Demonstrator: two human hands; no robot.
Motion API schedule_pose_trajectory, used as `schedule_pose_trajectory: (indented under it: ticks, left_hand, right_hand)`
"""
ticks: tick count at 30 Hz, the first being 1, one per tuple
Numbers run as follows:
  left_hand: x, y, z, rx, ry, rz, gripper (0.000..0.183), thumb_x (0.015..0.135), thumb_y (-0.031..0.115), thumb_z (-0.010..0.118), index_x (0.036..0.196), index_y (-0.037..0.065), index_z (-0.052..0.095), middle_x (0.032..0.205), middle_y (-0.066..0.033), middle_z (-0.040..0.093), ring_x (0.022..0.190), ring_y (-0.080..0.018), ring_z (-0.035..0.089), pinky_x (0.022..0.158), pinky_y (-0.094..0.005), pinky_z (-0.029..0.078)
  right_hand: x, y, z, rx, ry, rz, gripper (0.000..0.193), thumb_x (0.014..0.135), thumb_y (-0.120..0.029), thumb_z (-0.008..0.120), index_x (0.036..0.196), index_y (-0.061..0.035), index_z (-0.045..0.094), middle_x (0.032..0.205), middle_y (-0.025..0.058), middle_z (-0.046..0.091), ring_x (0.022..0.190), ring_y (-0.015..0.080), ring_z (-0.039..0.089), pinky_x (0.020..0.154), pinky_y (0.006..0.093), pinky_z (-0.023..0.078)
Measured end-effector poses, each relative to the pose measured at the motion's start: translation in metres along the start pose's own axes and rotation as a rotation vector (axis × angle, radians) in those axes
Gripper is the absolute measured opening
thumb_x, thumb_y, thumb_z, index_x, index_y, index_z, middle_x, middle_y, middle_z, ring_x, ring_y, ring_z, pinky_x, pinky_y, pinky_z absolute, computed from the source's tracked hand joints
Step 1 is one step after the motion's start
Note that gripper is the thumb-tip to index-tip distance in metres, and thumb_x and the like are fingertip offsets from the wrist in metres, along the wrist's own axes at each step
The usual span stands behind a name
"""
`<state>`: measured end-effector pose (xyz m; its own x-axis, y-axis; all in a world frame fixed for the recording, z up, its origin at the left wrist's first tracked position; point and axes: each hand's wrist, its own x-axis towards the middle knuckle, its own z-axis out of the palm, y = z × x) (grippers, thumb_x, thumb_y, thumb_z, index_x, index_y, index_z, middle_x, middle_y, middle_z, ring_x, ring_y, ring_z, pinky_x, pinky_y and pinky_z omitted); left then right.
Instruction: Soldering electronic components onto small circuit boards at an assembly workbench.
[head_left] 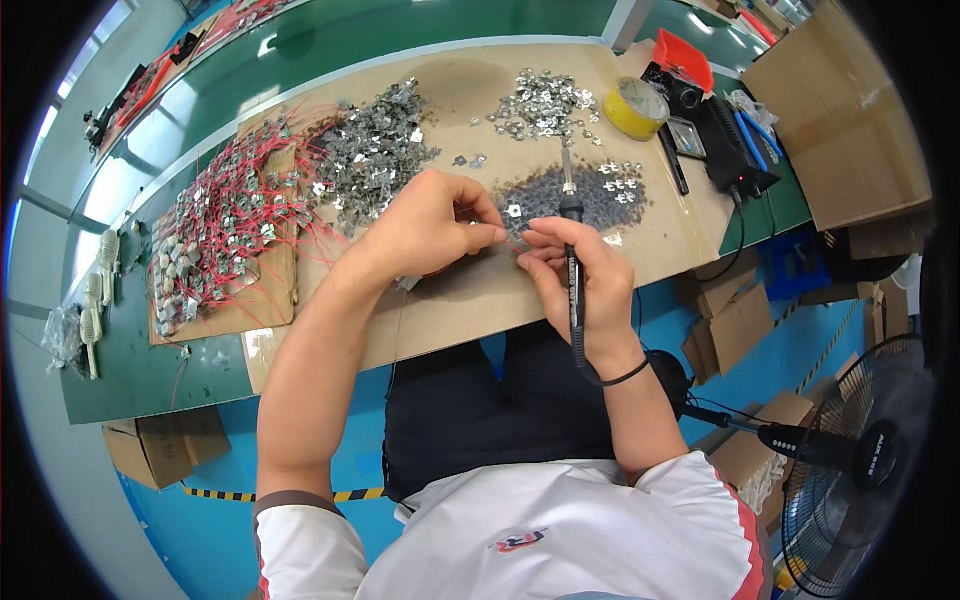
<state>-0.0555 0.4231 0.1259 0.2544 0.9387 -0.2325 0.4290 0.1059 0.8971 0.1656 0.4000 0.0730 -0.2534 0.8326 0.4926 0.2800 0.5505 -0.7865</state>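
Observation:
Over the near part of the brown board (440, 335), my left hand (432, 228) is closed, thumb and forefinger pinched together. A thin red wire (514, 247) shows between its fingertips and those of my right hand (592, 292); which fingers grip it is too small to make out. A soldering iron (571, 208) with a black handle lies in my right hand, its metal tip pointing away from me. Just beyond my fingers spreads a pile of small dark metal pieces (545, 192), some shiny ones set out on its right. Something dark under my left hand is mostly hidden.
Left of my hands lie red-wired small parts (225, 225) on cardboard (270, 300). Behind are piles of metal plates (375, 145) and shiny clips (540, 103). At right stand yellow tape (636, 108), a black soldering station (735, 150) and a large carton (845, 110). A fan (860, 460) stands low right.

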Motion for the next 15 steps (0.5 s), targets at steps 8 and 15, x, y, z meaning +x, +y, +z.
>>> schedule_pose_trajectory:
  ticks: [8, 15]
  left_hand:
    - [0.006, -0.022, 0.017, 0.357, 0.345, 0.229, 0.017, 0.084, 0.010, 0.083, 0.091, -0.003, 0.075, 0.085, -0.0133, 0.072, 0.076, -0.0257, 0.071, 0.071, -0.0392, 0.056]
    - [0.005, -0.021, 0.020, 0.435, 0.366, 0.270, 0.016, 0.083, 0.010, 0.082, 0.089, -0.001, 0.072, 0.095, -0.0202, 0.071, 0.086, -0.0370, 0.070, 0.078, -0.0445, 0.056]
  right_hand:
    - [0.003, -0.012, 0.002, -0.025, -0.097, -0.132, 0.034, 0.084, 0.010, 0.079, 0.116, -0.0006, 0.071, 0.097, 0.0126, 0.077, 0.084, 0.0178, 0.077, 0.072, 0.0277, 0.062]
    - [0.046, 0.012, -0.007, -0.193, -0.019, -0.240, 0.031, 0.087, 0.009, 0.075, 0.116, -0.0019, 0.071, 0.097, 0.0115, 0.076, 0.086, 0.0197, 0.076, 0.076, 0.0301, 0.061]
